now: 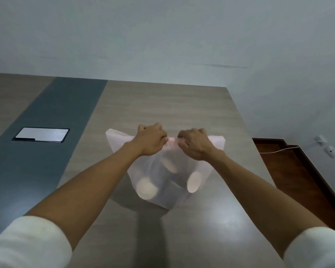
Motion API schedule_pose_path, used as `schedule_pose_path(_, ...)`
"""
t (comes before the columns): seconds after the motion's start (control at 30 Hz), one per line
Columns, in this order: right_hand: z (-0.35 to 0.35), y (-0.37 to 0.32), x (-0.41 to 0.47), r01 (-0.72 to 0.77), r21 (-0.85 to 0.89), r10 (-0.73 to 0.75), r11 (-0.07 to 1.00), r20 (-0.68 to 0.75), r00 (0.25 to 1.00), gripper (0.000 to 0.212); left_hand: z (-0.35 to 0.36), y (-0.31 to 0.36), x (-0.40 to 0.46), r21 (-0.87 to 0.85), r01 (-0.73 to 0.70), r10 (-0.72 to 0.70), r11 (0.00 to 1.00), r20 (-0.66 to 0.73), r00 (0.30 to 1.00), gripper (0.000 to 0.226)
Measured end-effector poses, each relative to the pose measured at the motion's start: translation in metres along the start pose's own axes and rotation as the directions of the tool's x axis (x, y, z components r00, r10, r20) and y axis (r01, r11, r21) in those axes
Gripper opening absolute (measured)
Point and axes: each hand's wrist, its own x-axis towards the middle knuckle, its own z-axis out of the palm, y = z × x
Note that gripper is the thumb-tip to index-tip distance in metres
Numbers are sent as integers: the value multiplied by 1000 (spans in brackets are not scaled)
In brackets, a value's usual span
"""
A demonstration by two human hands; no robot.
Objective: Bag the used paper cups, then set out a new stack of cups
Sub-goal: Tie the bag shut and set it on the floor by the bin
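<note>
A translucent white plastic bag (168,196) stands on the wooden table (162,105) in front of me. Through its film I make out pale paper cups (146,188), three blurred round shapes. My left hand (150,139) and my right hand (194,144) are both closed on the bag's top, close together, with a pinched bit of plastic between them. The bag's two upper corners stick out to either side behind my hands. No fresh stack of cups is in view.
A dark grey strip (52,132) runs down the table on the left, holding a rectangular metal cover plate (42,134). The table's right edge drops to a brown wooden floor (298,175) with a white cable (278,150) leading to wall sockets (326,146).
</note>
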Motion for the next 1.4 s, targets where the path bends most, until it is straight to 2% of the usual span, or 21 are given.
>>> schedule_pose_path(0.07, 14, -6, -8, 113, -144, -124, 983, -68, 990, 27, -3, 3, 2, -192, 161, -139, 968, 124, 983, 36)
schedule_pose_path(0.13, 26, -12, -14, 135, -130, -141, 982, -36, 989, 20, -6, 4, 1, -209, 220, -182, 953, 187, 965, 36)
schedule_pose_path(0.2, 30, -12, -13, 74, -82, -72, 994, 25, 997, 30, 0, 3, -5, 15, 159, -160, 987, 58, 985, 36)
schedule_pose_path(0.3, 23, -6, -6, -47, 89, 36, 995, 127, 991, 33, 18, 11, -20, 221, -12, 55, 975, -188, 981, 38)
schedule_pose_path(0.37, 18, -1, -2, -159, 243, 101, 957, 234, 967, 33, 30, 20, -27, 248, -100, 143, 964, -161, 977, 34)
schedule_pose_path(0.4, 15, -1, -2, -174, 270, 101, 947, 265, 959, 32, 36, 24, -29, 237, -89, 121, 968, -123, 985, 29)
schedule_pose_path(0.47, 15, -1, -3, -71, 93, 50, 993, 215, 975, 22, 43, 32, -30, 119, 55, -41, 991, -113, 993, 23)
schedule_pose_path(0.53, 26, -4, -12, 43, -171, -35, 984, 48, 998, 25, 46, 35, -25, -85, 215, -222, 973, -85, 971, 26)
schedule_pose_path(0.6, 37, -13, -26, 73, -263, -87, 962, -43, 995, 21, 50, 37, -19, -207, 307, -308, 929, 29, 951, 31)
schedule_pose_path(0.67, 48, -14, -35, 45, -266, -63, 963, -59, 996, 20, 52, 36, -18, -172, 327, -318, 929, 74, 945, 34)
schedule_pose_path(0.73, 50, -7, -30, -4, -163, -1, 987, -35, 999, 21, 53, 35, -24, -32, 211, -213, 977, -119, 970, 34)
schedule_pose_path(0.8, 46, 0, -19, -67, 67, 61, 996, 83, 995, 22, 56, 36, -30, 154, 36, 1, 987, -236, 972, 36)
schedule_pose_path(0.87, 40, 7, -13, -155, 356, 93, 922, 186, 978, 23, 60, 40, -31, 236, -67, 111, 970, -181, 977, 28)
schedule_pose_path(0.93, 33, 12, -12, -206, 493, 95, 845, 240, 966, 26, 62, 48, -30, 209, -23, 45, 978, -103, 994, 21)
schedule_pose_path(1.0, 22, 22, -15, -221, 351, 90, 910, 352, 932, 26, 63, 50, -30, 143, 70, -58, 987, -87, 994, 18)
schedule_pose_path(1.1, -3, 57, -17, -124, -106, 159, 987, 454, 876, 36, 68, 48, -31, 116, 134, -127, 984, -65, 990, 18)
schedule_pose_path(1.17, -23, 84, -19, -165, -133, 211, 977, 518, 829, 41, 69, 45, -29, 126, 150, -146, 981, -41, 988, 20)
schedule_pose_path(1.23, -38, 104, -23, -260, 2, 214, 966, 561, 800, 39, 71, 41, -27, 134, 170, -168, 976, -29, 985, 21)
schedule_pose_path(1.3, -40, 112, -30, -361, 305, 177, 881, 495, 851, 30, 74, 42, -24, 134, 170, -172, 976, 4, 985, 21)
schedule_pose_path(1.33, -36, 110, -34, -378, 519, 149, 766, 428, 891, 29, 76, 43, -22, 128, 168, -172, 977, 23, 985, 20)
schedule_pose_path(1.4, -20, 93, -41, -335, 859, 109, 387, 318, 942, 34, 79, 49, -18, 89, 157, -162, 984, 46, 986, 21)
